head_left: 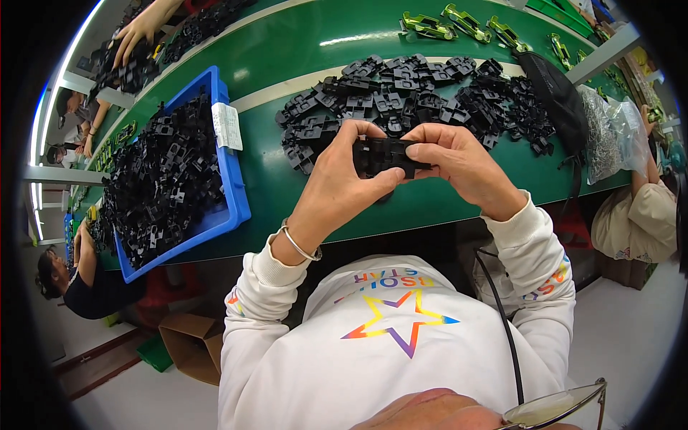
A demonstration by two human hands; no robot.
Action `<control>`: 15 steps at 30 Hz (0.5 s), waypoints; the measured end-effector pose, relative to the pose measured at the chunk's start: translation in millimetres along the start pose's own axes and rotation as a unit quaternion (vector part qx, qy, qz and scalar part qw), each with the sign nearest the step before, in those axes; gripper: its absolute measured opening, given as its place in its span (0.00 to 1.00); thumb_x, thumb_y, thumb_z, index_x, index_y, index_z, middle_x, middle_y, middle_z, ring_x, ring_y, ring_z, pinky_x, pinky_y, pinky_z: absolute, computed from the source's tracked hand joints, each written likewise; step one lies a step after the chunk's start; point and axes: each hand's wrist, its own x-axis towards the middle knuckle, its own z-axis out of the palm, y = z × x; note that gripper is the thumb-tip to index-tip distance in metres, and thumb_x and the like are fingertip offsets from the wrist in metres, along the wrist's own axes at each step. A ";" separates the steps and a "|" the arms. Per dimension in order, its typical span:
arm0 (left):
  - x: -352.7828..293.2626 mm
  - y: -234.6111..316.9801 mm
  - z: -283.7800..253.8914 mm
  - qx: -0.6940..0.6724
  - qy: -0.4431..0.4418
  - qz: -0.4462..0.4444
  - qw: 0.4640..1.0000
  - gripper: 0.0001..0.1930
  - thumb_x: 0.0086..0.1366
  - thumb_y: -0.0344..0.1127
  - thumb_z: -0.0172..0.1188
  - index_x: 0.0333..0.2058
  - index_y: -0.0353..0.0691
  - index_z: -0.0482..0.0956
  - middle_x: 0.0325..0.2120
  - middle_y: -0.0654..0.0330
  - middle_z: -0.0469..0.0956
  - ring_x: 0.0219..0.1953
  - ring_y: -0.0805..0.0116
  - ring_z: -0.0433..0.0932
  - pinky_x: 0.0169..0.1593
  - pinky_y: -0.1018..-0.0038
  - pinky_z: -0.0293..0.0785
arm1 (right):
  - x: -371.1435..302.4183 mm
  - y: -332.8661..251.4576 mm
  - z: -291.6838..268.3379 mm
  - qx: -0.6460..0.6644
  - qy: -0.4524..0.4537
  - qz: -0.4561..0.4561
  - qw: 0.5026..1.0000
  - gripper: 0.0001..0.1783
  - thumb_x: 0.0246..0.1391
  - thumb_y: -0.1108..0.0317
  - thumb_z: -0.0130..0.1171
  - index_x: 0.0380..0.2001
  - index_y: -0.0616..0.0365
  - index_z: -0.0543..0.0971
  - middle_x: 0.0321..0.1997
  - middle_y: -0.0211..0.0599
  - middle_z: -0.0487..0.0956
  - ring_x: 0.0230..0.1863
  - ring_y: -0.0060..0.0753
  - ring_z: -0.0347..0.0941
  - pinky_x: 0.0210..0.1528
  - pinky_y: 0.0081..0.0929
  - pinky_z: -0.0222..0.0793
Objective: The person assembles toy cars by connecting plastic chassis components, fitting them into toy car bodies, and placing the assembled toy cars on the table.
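Left hand (337, 170) and right hand (459, 163) both closed on a black part (385, 155), held between them; pile (390, 99) just beyond. Step, judged: fitting or checking. Next move probably calls for steady bracing, careful thumb pressure.

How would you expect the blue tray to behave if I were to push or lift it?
The tray would probably feel stiff, since its visible walls and rim hold a firm shape. It may be heavy, being heaped with black parts. Those look loose and jumbled, so some could spill if it tips.
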 end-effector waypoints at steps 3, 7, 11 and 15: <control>2.4 -11.4 0.6 -0.014 0.000 -0.002 1.000 0.24 0.53 0.38 0.69 0.46 0.37 0.71 0.31 0.61 0.75 0.29 0.76 0.75 0.32 0.81 0.73 | -4.0 -2.9 7.7 -0.031 0.018 0.005 0.999 0.10 0.60 0.67 0.59 0.37 0.63 0.80 0.35 0.32 0.80 0.36 0.21 0.79 0.44 0.23 0.79; 3.6 -14.4 -4.0 -0.051 -0.029 -0.037 0.998 0.23 0.53 0.37 0.69 0.46 0.37 0.72 0.30 0.62 0.74 0.24 0.79 0.72 0.27 0.82 0.69 | -1.7 2.2 9.1 -0.018 0.032 0.015 0.999 0.09 0.59 0.68 0.60 0.36 0.65 0.80 0.34 0.34 0.81 0.34 0.25 0.81 0.43 0.23 0.79; 2.1 -17.6 -9.8 -0.158 -0.068 -0.093 0.981 0.25 0.55 0.38 0.69 0.49 0.36 0.73 0.30 0.62 0.74 0.22 0.80 0.71 0.24 0.82 0.67 | -2.2 -4.9 14.2 -0.017 0.007 0.018 1.000 0.10 0.59 0.67 0.61 0.35 0.66 0.79 0.33 0.36 0.81 0.33 0.26 0.81 0.42 0.23 0.79; 0.8 -21.7 -14.1 -0.223 -0.101 -0.078 0.966 0.26 0.56 0.38 0.69 0.51 0.35 0.73 0.31 0.62 0.75 0.23 0.79 0.72 0.24 0.82 0.67 | -1.6 -6.6 16.3 -0.028 -0.005 0.014 1.000 0.11 0.59 0.66 0.62 0.34 0.65 0.79 0.32 0.37 0.82 0.32 0.27 0.82 0.41 0.23 0.78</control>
